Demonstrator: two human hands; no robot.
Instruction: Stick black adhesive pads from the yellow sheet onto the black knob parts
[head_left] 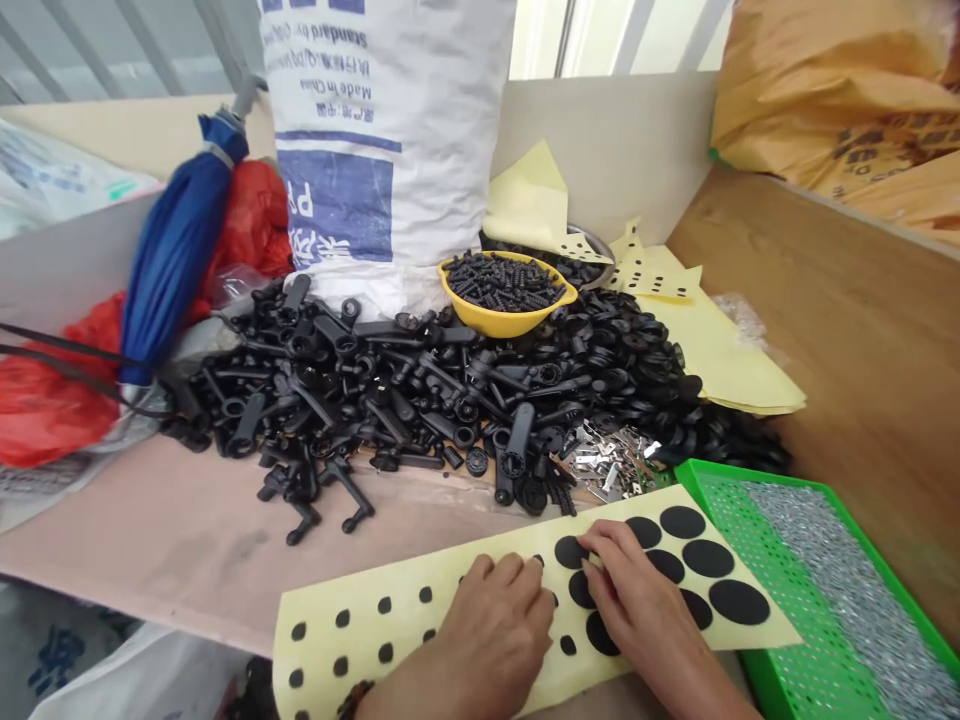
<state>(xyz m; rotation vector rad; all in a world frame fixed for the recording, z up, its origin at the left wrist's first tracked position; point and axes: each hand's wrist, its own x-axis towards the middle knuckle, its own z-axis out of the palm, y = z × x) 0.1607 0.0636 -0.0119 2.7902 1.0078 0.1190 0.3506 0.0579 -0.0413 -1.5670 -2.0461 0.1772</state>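
A pale yellow sheet [397,575] lies aslant along the front of the worktable, carrying small black spots on its left part and large round black stickers [708,558] on its right. My left hand [491,630] rests over the middle of the sheet, fingers curled and close together; whatever may be under them is hidden. Just right of it, my right hand [637,600] has thumb and fingertips pinched at the edge of a round black sticker [571,552] in the upper row. That sticker still appears to lie on the sheet.
Black plastic crank handles [390,400] are heaped behind, with a yellow bowl [499,322] of black screw-like parts. Small metal clips [611,462] lie nearby. At right stands a green tray [799,580] of small metal pieces. A blue umbrella [180,230] leans left beside a white sack [442,130].
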